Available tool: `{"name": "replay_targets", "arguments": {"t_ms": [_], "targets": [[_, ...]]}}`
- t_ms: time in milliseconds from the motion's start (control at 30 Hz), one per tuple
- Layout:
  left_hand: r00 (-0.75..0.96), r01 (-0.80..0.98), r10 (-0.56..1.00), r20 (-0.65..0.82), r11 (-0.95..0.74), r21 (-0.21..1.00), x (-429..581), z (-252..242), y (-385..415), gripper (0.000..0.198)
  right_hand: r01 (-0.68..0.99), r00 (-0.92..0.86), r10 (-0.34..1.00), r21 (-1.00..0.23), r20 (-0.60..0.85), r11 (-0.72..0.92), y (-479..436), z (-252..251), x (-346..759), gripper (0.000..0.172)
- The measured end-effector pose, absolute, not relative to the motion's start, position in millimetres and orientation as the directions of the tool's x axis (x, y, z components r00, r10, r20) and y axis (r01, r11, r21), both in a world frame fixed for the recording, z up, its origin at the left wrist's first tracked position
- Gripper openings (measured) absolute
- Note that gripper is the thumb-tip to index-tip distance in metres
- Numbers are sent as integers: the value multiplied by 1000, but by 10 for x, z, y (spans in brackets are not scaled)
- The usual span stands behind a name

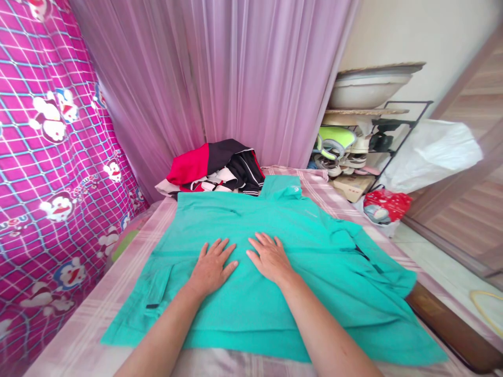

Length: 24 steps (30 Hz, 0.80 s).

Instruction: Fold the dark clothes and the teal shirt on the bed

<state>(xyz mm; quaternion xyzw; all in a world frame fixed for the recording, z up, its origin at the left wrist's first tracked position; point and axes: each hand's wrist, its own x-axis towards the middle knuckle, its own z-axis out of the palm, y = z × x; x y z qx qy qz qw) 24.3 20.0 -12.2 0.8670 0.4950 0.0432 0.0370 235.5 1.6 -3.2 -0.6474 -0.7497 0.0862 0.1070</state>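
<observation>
A teal jacket (243,309) lies spread across the table, its collar at the far side and its hem toward me. My left hand (212,267) rests flat on the middle of the jacket, fingers apart. Just to its right, my right hand (270,256) also presses flat on the fabric with its fingers stretched out. Neither hand holds anything. One sleeve with a dark cuff tab shows at the left front of the jacket. On the right, the fabric is wrinkled around a dark zip or strap.
Behind the jacket sits a heap of red, black and white clothes (220,167). A plaid cloth (94,324) covers the table. Purple curtains (251,78) hang behind, a pink patterned cloth (43,173) at left. A shoe rack (411,123) and white plastic bag (436,152) stand right.
</observation>
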Motion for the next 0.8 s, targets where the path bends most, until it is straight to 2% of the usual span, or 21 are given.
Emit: {"name": "replay_targets", "arguments": {"t_ms": [800], "targets": [[528,832,845,85,-535,146,209,-150,200,56,955,-148,988,-253,45,155,6,-36,2350,52]]}}
